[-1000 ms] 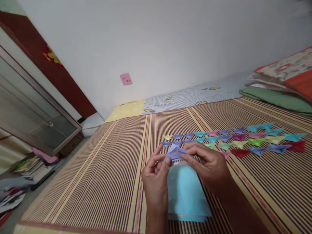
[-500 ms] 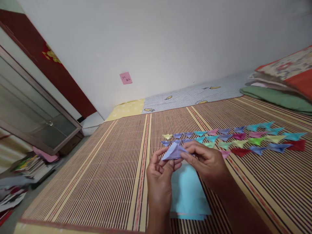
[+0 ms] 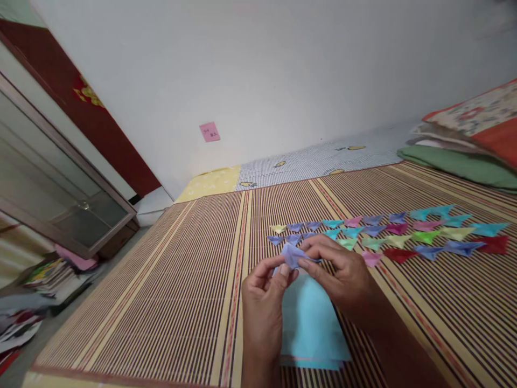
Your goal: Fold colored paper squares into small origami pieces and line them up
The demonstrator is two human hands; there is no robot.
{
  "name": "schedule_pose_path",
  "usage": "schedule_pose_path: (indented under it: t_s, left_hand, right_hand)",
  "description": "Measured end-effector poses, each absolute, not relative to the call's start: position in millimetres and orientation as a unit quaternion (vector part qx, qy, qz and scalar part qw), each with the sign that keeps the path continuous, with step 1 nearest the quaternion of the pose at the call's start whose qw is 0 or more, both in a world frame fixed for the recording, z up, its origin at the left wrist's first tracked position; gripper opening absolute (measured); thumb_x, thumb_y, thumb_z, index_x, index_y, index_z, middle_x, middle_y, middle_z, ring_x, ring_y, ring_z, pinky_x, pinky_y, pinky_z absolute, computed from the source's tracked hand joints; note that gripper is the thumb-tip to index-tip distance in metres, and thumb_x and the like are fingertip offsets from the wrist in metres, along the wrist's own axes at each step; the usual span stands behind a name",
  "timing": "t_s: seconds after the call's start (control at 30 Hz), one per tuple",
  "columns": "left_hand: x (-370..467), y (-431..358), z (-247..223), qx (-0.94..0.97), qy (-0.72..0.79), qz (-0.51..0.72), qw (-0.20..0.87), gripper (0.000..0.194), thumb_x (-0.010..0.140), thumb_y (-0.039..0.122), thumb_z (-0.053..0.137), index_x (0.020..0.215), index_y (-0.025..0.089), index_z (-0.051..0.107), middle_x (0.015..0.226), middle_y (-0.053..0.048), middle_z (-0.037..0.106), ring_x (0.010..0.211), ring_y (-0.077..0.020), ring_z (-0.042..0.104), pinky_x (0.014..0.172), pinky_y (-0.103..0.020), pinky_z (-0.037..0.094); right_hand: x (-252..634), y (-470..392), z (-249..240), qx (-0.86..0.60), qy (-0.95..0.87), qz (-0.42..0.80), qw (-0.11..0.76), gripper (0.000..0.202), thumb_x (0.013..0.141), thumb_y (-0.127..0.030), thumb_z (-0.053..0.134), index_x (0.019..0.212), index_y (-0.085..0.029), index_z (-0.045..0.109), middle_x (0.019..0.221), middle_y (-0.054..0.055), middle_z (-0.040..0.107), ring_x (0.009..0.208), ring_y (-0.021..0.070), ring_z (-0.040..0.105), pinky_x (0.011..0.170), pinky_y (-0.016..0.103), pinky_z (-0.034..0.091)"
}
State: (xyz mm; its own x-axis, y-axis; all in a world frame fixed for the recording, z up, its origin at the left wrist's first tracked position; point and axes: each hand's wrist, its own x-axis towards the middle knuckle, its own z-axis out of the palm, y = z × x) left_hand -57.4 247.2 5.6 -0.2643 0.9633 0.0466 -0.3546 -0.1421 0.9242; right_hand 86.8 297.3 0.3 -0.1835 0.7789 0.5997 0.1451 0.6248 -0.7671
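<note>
Both Hands Pinching Purple Paper Above the Striped Mat

And here, right in the middle of the action, the purple paper (image 3: 294,255) is sitting up off the striped mat (image 3: 161,291), its folded faces showing between two sets of fingers. The left hand (image 3: 264,302) is coming in from seven o'clock and gripping it, thumb pressing on the near side. The right hand (image 3: 343,275) is reaching in from four o'clock, pinching the paper's right part between thumb and fingers.

Just below, at six o'clock from the paper, a stack of light-blue sheets (image 3: 313,323) is lying on the mat, other colours peeking out along its near edge. Out between two and three o'clock, folded paper pieces (image 3: 425,236) are stretching away in uneven rows: yellow, purple, turquoise, pink, green and red. Farther off at two o'clock, a green cloth (image 3: 456,164) is lying beneath a floral-and-orange pillow (image 3: 480,118). At eleven o'clock, a pink note (image 3: 209,132) is clinging to the wall (image 3: 283,81).
</note>
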Motion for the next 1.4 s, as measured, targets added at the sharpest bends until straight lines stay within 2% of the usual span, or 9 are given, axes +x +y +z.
schedule_pose_path:
  t_s: [0.23, 0.47, 0.67, 0.8, 1.13, 1.4]
  left_hand:
    - [-54.0, 252.2, -4.2, 0.330, 0.466, 0.685, 0.454, 0.027, 0.075, 0.039, 0.087, 0.087, 0.015, 0.081, 0.085, -0.007, 0.081, 0.078, -0.0192, 0.077, 0.078, -0.030, 0.063]
    - [-50.0, 251.4, -4.4, 0.337, 0.481, 0.699, 0.408, 0.027, 0.077, 0.040, 0.085, 0.083, 0.015, 0.079, 0.081, -0.006, 0.080, 0.076, -0.0202, 0.076, 0.075, -0.030, 0.063]
    - [-50.0, 250.6, -3.5, 0.342, 0.500, 0.698, 0.381, 0.024, 0.077, 0.034, 0.085, 0.088, 0.017, 0.073, 0.079, -0.002, 0.076, 0.073, -0.0156, 0.073, 0.068, -0.022, 0.058]
    - [-48.3, 249.8, -1.6, 0.346, 0.490, 0.696, 0.394, 0.025, 0.081, 0.035, 0.082, 0.092, 0.017, 0.070, 0.084, -0.004, 0.077, 0.078, -0.0171, 0.074, 0.070, -0.023, 0.058]
    - [-44.3, 250.6, -2.8, 0.320, 0.489, 0.712, 0.389, 0.025, 0.074, 0.032, 0.085, 0.085, 0.015, 0.069, 0.078, -0.005, 0.077, 0.074, -0.0176, 0.074, 0.069, -0.025, 0.059]
    - [-40.2, 250.7, -0.1, 0.306, 0.502, 0.731, 0.347, 0.025, 0.067, 0.026, 0.088, 0.078, 0.015, 0.069, 0.072, -0.003, 0.075, 0.067, -0.0145, 0.070, 0.062, -0.020, 0.057]
  right_hand:
    - [86.2, 297.2, -2.4, -0.324, -0.695, 0.333, 0.549, 0.017, 0.093, -0.026, 0.066, 0.077, -0.023, 0.070, 0.095, 0.004, 0.067, 0.096, 0.0217, 0.064, 0.088, 0.037, 0.047]
    - [83.5, 301.2, -11.7, -0.305, -0.628, 0.444, 0.561, 0.020, 0.089, -0.032, 0.071, 0.072, -0.022, 0.067, 0.091, 0.004, 0.066, 0.093, 0.0216, 0.063, 0.081, 0.035, 0.048]
    - [81.1, 297.6, -8.2, -0.334, -0.645, 0.420, 0.544, 0.023, 0.090, -0.031, 0.068, 0.070, -0.021, 0.063, 0.079, 0.002, 0.062, 0.081, 0.0201, 0.059, 0.075, 0.034, 0.047]
    - [80.3, 294.3, -3.5, -0.354, -0.653, 0.401, 0.536, 0.023, 0.092, -0.029, 0.065, 0.070, -0.021, 0.062, 0.078, 0.002, 0.064, 0.079, 0.0199, 0.059, 0.075, 0.035, 0.047]
    - [79.5, 291.0, 0.0, -0.361, -0.652, 0.398, 0.535, 0.025, 0.091, -0.027, 0.063, 0.067, -0.021, 0.058, 0.076, 0.001, 0.060, 0.077, 0.0191, 0.057, 0.073, 0.034, 0.043]
    - [76.9, 288.1, 2.9, -0.366, -0.659, 0.378, 0.537, 0.028, 0.094, -0.028, 0.063, 0.067, -0.021, 0.059, 0.076, 0.000, 0.061, 0.076, 0.0187, 0.058, 0.074, 0.034, 0.044]
